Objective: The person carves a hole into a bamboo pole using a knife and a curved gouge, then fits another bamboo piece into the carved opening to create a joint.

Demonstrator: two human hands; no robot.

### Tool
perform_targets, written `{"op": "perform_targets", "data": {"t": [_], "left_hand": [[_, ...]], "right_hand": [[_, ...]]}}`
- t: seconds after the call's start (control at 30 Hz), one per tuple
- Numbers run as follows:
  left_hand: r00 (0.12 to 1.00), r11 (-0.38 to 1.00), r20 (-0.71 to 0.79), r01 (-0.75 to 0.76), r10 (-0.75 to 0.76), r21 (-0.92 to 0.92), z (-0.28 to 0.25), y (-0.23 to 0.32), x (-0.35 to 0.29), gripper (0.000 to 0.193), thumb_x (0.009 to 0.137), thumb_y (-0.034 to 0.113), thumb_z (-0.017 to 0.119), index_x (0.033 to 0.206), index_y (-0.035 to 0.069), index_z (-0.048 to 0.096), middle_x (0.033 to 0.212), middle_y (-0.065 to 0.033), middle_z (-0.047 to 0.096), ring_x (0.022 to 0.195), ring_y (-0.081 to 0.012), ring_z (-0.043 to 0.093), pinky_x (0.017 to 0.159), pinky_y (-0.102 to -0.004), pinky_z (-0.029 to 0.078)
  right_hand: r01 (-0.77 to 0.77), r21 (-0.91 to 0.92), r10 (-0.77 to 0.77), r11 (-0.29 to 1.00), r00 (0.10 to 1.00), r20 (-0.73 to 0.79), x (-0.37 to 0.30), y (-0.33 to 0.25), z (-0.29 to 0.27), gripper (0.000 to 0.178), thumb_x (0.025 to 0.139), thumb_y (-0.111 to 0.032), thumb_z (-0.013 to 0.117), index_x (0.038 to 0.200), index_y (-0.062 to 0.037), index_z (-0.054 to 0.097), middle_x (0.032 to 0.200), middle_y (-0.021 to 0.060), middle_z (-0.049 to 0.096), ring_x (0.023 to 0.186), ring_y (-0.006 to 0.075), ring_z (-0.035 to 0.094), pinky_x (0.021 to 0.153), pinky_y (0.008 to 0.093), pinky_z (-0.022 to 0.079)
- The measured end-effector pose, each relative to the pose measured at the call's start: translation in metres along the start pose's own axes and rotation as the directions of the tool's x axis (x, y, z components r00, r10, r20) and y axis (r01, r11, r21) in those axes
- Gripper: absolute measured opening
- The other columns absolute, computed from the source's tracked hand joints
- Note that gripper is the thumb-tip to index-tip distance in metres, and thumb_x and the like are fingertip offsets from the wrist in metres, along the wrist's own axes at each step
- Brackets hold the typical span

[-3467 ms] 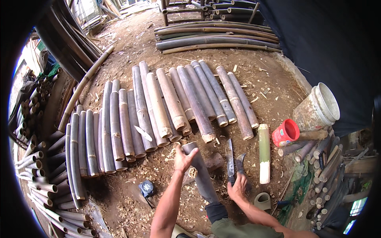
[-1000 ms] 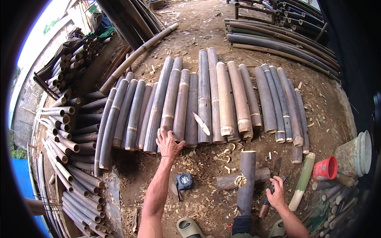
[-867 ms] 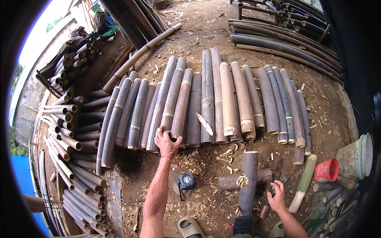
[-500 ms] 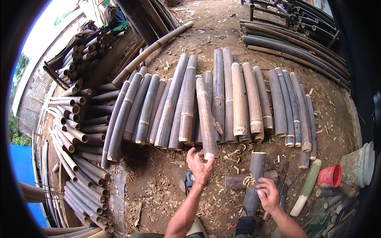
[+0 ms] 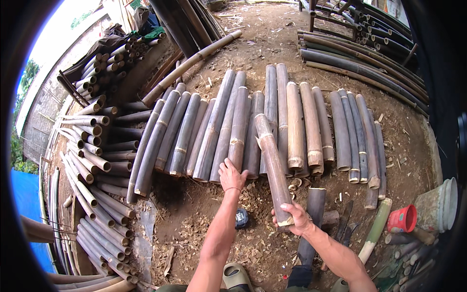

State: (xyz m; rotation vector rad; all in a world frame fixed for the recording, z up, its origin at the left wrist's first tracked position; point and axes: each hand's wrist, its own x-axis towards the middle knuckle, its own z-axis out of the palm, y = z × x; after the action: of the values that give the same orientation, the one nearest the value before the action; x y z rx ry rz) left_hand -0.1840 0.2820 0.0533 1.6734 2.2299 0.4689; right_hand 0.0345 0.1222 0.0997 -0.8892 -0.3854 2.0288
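My right hand (image 5: pixel 297 220) is closed round the near end of a brownish bamboo piece (image 5: pixel 273 170). This piece is raised at a slant over the row, with a splintered bit near its far end. My left hand (image 5: pixel 231 176) rests over the near end of another bamboo piece (image 5: pixel 237 131) lying in the row, fingers bent over it and thumb out to the right. Below and between my hands a dark tape measure (image 5: pixel 241 218) lies on the ground. Near my right forearm a dark bamboo piece (image 5: pixel 315 207) slopes toward my feet, partly hidden by that arm.
Several cut bamboo lengths (image 5: pixel 343 141) lie side by side ahead. Long poles are stacked at left (image 5: pixel 104 233) and far right (image 5: pixel 360 68). At right are a machete-like blade (image 5: pixel 344 219), a green bamboo piece (image 5: pixel 377 228), a red bucket (image 5: pixel 403 219) and a whitish bucket (image 5: pixel 440 207).
The brownish bamboo piece has passed from my left hand to my right and shifted rightward and nearer. My left hand has moved up onto another piece in the row.
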Motion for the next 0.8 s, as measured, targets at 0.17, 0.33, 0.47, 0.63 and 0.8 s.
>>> {"op": "perform_targets", "data": {"t": [0.17, 0.33, 0.47, 0.63, 0.8], "left_hand": [[0.984, 0.563, 0.153, 0.177, -0.090, -0.807, -0.048, -0.039, 0.027, 0.060, 0.086, 0.041, 0.066, 0.127, 0.000, 0.048, 0.090, -0.0135, 0.063, 0.072, -0.0231, 0.066, 0.059, -0.0338, 0.060], [0.945, 0.057, 0.300, 0.309, -0.132, -0.949, -0.144, -0.043, -0.020, 0.055, 0.091, 0.049, 0.059, 0.116, 0.001, 0.055, 0.080, -0.0150, 0.066, 0.060, -0.0160, 0.064, 0.048, -0.0239, 0.054], [0.985, 0.297, -0.040, 0.011, -0.166, -0.955, -0.192, -0.040, -0.069, 0.056, 0.088, 0.047, 0.064, 0.120, 0.003, 0.056, 0.085, -0.0112, 0.066, 0.063, -0.0153, 0.063, 0.051, -0.0246, 0.052], [0.862, 0.682, -0.506, -0.389, 0.032, -0.619, -0.249, -0.027, -0.091, 0.078, 0.078, 0.049, 0.075, 0.130, -0.005, 0.055, 0.109, -0.0172, 0.065, 0.097, -0.0245, 0.064, 0.082, -0.0355, 0.054], [0.725, 0.377, -0.668, -0.673, 0.168, -0.636, -0.336, -0.021, -0.118, 0.071, 0.078, 0.033, 0.068, 0.132, -0.010, 0.051, 0.127, -0.0225, 0.058, 0.112, -0.0304, 0.060, 0.100, -0.0422, 0.048]], "right_hand": [[0.022, -0.175, -0.020, 0.984, 1.000, 0.012, -0.009, -0.007, -0.005, 0.068, 0.084, -0.030, 0.072, 0.135, -0.0006, 0.039, 0.100, 0.0137, 0.059, 0.076, 0.0221, 0.068, 0.064, 0.0349, 0.061], [0.174, -0.413, -0.194, 0.894, 0.981, -0.007, 0.035, 0.000, -0.004, 0.088, 0.079, -0.032, 0.079, 0.141, 0.0058, 0.028, 0.104, 0.0154, 0.056, 0.073, 0.0206, 0.064, 0.060, 0.0322, 0.061], [0.206, -0.640, -0.291, 0.740, 0.956, -0.030, 0.086, 0.003, 0.048, 0.110, 0.074, -0.036, 0.081, 0.149, 0.0092, 0.014, 0.131, 0.0286, 0.046, 0.106, 0.0338, 0.059, 0.084, 0.0423, 0.058], [0.337, -0.929, -0.614, 0.156, 0.769, 0.175, 0.133, -0.012, 0.027, 0.117, 0.073, -0.030, 0.079, 0.156, 0.0024, 0.002, 0.153, 0.0326, 0.020, 0.142, 0.0434, 0.027, 0.121, 0.0494, 0.025], [0.230, -0.802, -0.719, -0.552, 0.356, 0.597, 0.045, -0.088, 0.091, 0.118, 0.069, -0.034, 0.086, 0.155, 0.0003, 0.013, 0.152, 0.0276, 0.026, 0.142, 0.0400, 0.028, 0.120, 0.0488, 0.026]]}}
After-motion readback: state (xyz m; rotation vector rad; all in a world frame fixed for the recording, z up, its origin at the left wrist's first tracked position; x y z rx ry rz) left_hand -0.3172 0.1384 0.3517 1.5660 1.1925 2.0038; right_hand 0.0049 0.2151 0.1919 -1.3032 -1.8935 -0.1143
